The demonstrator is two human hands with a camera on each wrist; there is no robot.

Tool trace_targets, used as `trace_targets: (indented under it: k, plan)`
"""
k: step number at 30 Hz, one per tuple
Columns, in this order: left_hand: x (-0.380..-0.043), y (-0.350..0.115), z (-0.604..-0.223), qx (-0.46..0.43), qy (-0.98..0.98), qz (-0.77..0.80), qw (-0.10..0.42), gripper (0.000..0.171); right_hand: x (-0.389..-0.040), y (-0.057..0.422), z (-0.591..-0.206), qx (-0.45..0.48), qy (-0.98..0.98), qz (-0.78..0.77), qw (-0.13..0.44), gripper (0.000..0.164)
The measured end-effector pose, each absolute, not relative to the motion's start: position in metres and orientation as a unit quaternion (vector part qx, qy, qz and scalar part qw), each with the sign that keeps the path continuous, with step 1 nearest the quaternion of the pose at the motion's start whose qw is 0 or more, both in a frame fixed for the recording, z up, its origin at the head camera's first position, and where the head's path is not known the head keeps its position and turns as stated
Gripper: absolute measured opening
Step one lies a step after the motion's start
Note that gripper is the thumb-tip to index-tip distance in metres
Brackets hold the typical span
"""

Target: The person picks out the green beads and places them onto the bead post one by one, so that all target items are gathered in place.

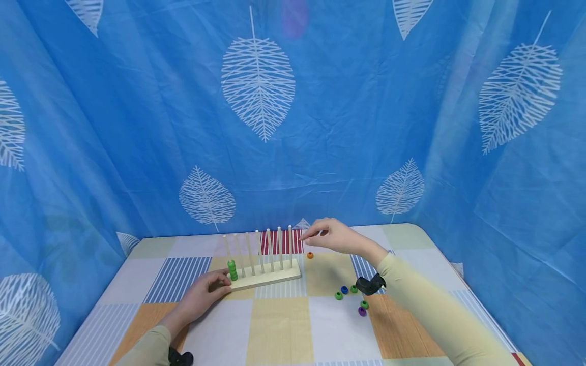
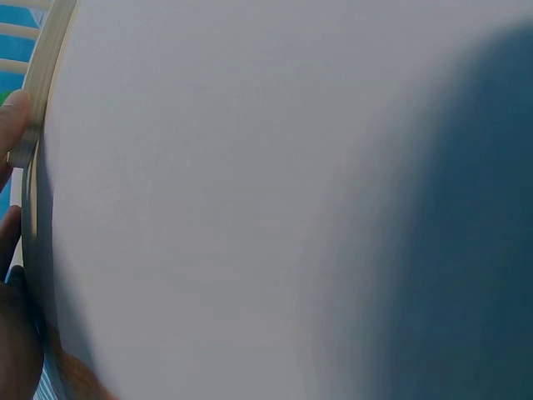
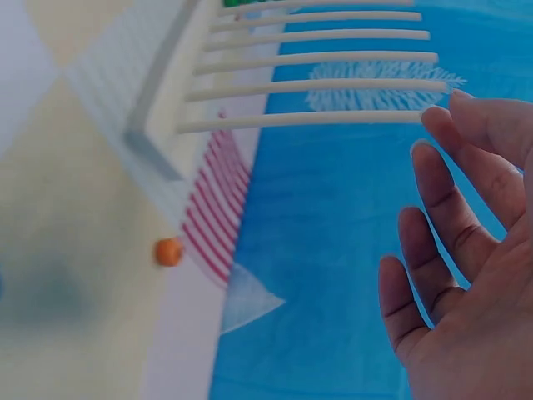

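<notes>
A pale wooden peg board (image 1: 270,277) with a row of upright pegs stands on the table. Stacked green beads (image 1: 232,271) sit on its leftmost peg. My left hand (image 1: 204,295) grips the board's left end; the left wrist view shows the thumb (image 2: 14,117) against the base edge. At the right end, my right hand (image 1: 336,236) hovers beside the top of the last peg (image 1: 290,244). Its thumb and index fingertip are close together, the other fingers loosely bent, and no bead shows between them. Below that hand lies an orange bead (image 1: 310,255), also visible in the right wrist view.
Several loose beads lie to the right of the board, among them a blue bead (image 1: 344,290), a green bead (image 1: 339,296) and a purple bead (image 1: 362,311). A patchwork-patterned cloth (image 1: 279,325) covers the table. Blue leaf-print curtains (image 1: 320,127) hang behind and at both sides.
</notes>
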State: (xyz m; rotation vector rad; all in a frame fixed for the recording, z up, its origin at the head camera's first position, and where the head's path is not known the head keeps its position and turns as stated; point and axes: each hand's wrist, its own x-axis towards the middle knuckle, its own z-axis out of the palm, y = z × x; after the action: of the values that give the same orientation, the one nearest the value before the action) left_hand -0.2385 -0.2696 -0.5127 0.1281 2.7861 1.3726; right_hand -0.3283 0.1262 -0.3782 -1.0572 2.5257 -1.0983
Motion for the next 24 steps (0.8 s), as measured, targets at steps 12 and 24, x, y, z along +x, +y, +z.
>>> trace_targets:
  k: [12,24]
  plan:
    - [-0.239,-0.270,-0.513,0.046,0.898,0.437,0.013,0.007,-0.308,0.157,-0.418,-0.330,0.858,-0.384,0.084,0.014]
    - [-0.238,-0.267,-0.513,0.042,0.902,0.429,0.007,0.008,-0.287,0.192,-0.447,-0.317,0.866,-0.376,0.093,0.025]
